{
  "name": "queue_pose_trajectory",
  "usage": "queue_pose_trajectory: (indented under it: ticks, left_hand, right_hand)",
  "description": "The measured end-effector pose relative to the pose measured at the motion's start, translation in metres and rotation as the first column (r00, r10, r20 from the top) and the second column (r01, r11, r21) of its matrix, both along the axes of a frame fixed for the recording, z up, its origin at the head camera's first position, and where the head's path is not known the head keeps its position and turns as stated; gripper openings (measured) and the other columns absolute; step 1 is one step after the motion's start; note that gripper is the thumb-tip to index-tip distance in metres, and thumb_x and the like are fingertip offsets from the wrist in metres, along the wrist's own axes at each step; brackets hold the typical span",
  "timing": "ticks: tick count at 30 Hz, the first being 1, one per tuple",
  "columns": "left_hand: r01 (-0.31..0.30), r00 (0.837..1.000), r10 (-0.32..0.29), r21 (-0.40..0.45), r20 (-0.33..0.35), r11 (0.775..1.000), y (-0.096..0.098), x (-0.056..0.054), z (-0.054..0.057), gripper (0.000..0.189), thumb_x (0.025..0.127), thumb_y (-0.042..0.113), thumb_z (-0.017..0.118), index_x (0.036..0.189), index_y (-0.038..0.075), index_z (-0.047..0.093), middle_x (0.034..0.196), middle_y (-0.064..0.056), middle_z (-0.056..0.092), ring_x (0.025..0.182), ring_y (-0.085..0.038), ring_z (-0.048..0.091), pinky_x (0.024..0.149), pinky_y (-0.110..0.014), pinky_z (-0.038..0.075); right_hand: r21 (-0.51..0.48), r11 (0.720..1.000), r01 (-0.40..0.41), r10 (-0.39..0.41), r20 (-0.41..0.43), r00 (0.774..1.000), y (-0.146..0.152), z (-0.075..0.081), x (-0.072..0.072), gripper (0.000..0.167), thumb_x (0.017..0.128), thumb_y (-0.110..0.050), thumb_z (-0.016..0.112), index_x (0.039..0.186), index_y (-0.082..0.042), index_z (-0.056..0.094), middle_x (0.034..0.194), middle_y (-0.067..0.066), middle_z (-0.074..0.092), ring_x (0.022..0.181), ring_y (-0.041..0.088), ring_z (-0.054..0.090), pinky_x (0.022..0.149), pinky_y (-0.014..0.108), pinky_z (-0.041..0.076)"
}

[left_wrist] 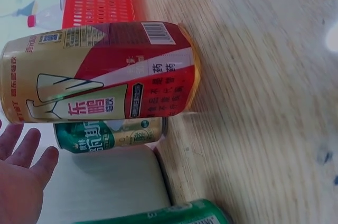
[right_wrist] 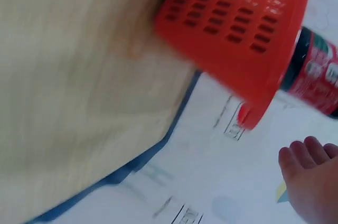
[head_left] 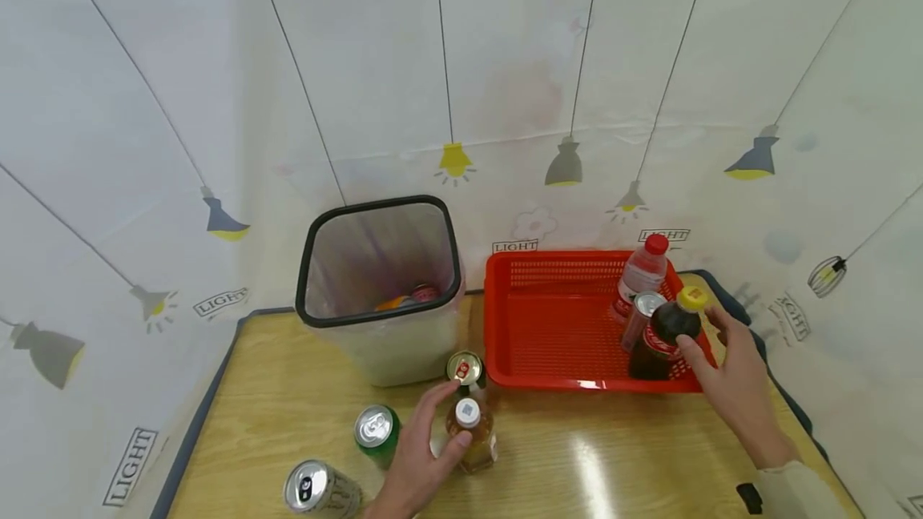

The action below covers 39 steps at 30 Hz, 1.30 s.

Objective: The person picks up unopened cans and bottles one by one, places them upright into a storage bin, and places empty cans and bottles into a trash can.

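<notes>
In the head view, my left hand [head_left: 421, 455] is beside an upright drink bottle [head_left: 477, 447] with a white cap and amber contents. Its fingers and thumb are spread on either side. The left wrist view shows the bottle's gold-and-red label [left_wrist: 105, 73] with the relaxed fingers [left_wrist: 24, 147] near its top; contact is unclear. At the red basket's right end, my right hand [head_left: 739, 383] is next to a cola bottle [head_left: 667, 343] with a yellow cap. From the right wrist, the fingers [right_wrist: 309, 152] appear loosely extended and apart from the bottle's red label [right_wrist: 322, 73].
The red basket [head_left: 548, 382] also holds a red-capped clear bottle [head_left: 642, 271] and a can [head_left: 642, 315]. Left of it stands a lined bin [head_left: 404, 343] with items inside. A gold-topped can [head_left: 465, 367], green can [head_left: 376, 432] and pale can [head_left: 320, 491] stand on the table.
</notes>
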<state>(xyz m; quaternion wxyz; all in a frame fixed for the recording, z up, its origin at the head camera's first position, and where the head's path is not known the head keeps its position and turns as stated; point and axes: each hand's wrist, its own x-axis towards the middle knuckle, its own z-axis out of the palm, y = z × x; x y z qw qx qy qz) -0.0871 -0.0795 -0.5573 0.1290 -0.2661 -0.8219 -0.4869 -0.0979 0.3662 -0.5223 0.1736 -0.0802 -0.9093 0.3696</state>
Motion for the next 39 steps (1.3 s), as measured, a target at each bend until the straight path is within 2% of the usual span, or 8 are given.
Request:
queue_pose_trajectory:
  ticks: [3, 6, 10, 17, 25, 30, 36, 39]
  left_hand:
    - [-0.007, 0.999, 0.007, 0.004, 0.040, 1.000, 0.004, 0.001, 0.001, 0.061, 0.093, 0.027, 0.075, 0.147, 0.010, 0.053, 0.146, -0.007, 0.058, 0.134, -0.025, 0.055, 0.110, -0.043, 0.045]
    - [0.005, 0.993, -0.007, 0.019, 0.114, 1.000, 0.011, 0.001, 0.001, 0.065, 0.092, 0.030, 0.078, 0.148, 0.010, 0.053, 0.146, -0.006, 0.058, 0.134, -0.022, 0.055, 0.110, -0.044, 0.046]
    - [0.017, 0.981, -0.022, 0.030, 0.193, 0.999, 0.022, -0.001, 0.001, 0.070, 0.089, 0.035, 0.083, 0.148, 0.013, 0.053, 0.145, 0.000, 0.058, 0.132, -0.018, 0.056, 0.109, -0.043, 0.047]
    - [-0.058, 0.970, 0.039, 0.072, 0.238, 0.996, 0.035, -0.004, -0.006, 0.074, 0.078, 0.037, 0.092, 0.140, 0.012, 0.059, 0.134, 0.003, 0.064, 0.120, -0.015, 0.061, 0.102, -0.038, 0.050]
    - [-0.078, 0.961, 0.064, 0.041, 0.267, 0.996, 0.034, -0.005, -0.011, 0.076, 0.072, 0.031, 0.096, 0.136, 0.013, 0.060, 0.128, 0.006, 0.066, 0.116, -0.013, 0.061, 0.099, -0.038, 0.051]
    - [-0.087, 0.969, 0.076, 0.038, 0.236, 0.995, 0.035, -0.004, -0.013, 0.062, 0.074, 0.023, 0.095, 0.127, 0.015, 0.064, 0.122, 0.003, 0.069, 0.109, -0.013, 0.064, 0.093, -0.036, 0.054]
    - [-0.108, 0.990, 0.099, 0.086, 0.102, 0.990, 0.041, -0.004, -0.014, 0.052, 0.072, 0.008, 0.091, 0.118, 0.016, 0.067, 0.116, 0.002, 0.069, 0.105, -0.012, 0.066, 0.089, -0.034, 0.056]
    - [-0.087, 0.996, 0.082, 0.131, 0.044, 0.988, 0.043, -0.004, -0.007, 0.054, 0.072, 0.006, 0.090, 0.119, 0.019, 0.066, 0.115, 0.000, 0.070, 0.104, -0.013, 0.066, 0.088, -0.032, 0.056]
  right_hand:
    - [0.086, 0.995, -0.052, 0.046, 0.069, 0.997, 0.012, -0.008, 0.006, 0.085, 0.106, -0.042, 0.057, 0.164, 0.002, 0.013, 0.163, 0.035, 0.021, 0.146, 0.057, 0.024, 0.111, 0.076, 0.024]
    - [0.186, 0.975, -0.125, 0.090, 0.188, 0.978, 0.022, -0.019, 0.010, 0.096, 0.105, -0.049, 0.054, 0.162, 0.006, 0.000, 0.165, 0.037, 0.004, 0.150, 0.058, 0.008, 0.113, 0.077, 0.015]
    - [0.251, 0.953, -0.168, 0.097, 0.272, 0.957, 0.028, -0.035, 0.011, 0.107, 0.102, -0.055, 0.057, 0.159, 0.012, -0.005, 0.163, 0.040, -0.003, 0.148, 0.062, 0.006, 0.110, 0.079, 0.017]
    - [0.278, 0.940, -0.198, 0.102, 0.323, 0.941, 0.028, -0.045, 0.012, 0.114, 0.099, -0.060, 0.058, 0.158, 0.012, -0.007, 0.163, 0.040, -0.007, 0.148, 0.062, 0.004, 0.107, 0.081, 0.017]
    - [0.277, 0.937, -0.211, 0.115, 0.326, 0.939, 0.023, -0.043, 0.011, 0.112, 0.099, -0.059, 0.058, 0.160, 0.011, -0.004, 0.165, 0.037, -0.004, 0.152, 0.056, 0.002, 0.107, 0.081, 0.019]
    - [0.259, 0.942, -0.213, 0.115, 0.346, 0.931, 0.024, -0.043, 0.012, 0.112, 0.099, -0.060, 0.057, 0.159, 0.009, -0.008, 0.165, 0.036, -0.010, 0.151, 0.056, 0.000, 0.108, 0.081, 0.016]
    - [0.250, 0.945, -0.210, 0.107, 0.370, 0.923, 0.024, -0.042, 0.010, 0.114, 0.099, -0.062, 0.056, 0.159, 0.010, -0.009, 0.164, 0.038, -0.008, 0.149, 0.059, 0.004, 0.108, 0.081, 0.017]
    - [0.251, 0.945, -0.211, 0.105, 0.379, 0.919, 0.025, -0.042, 0.009, 0.115, 0.099, -0.062, 0.056, 0.159, 0.010, -0.010, 0.164, 0.038, -0.008, 0.148, 0.061, 0.007, 0.108, 0.081, 0.017]
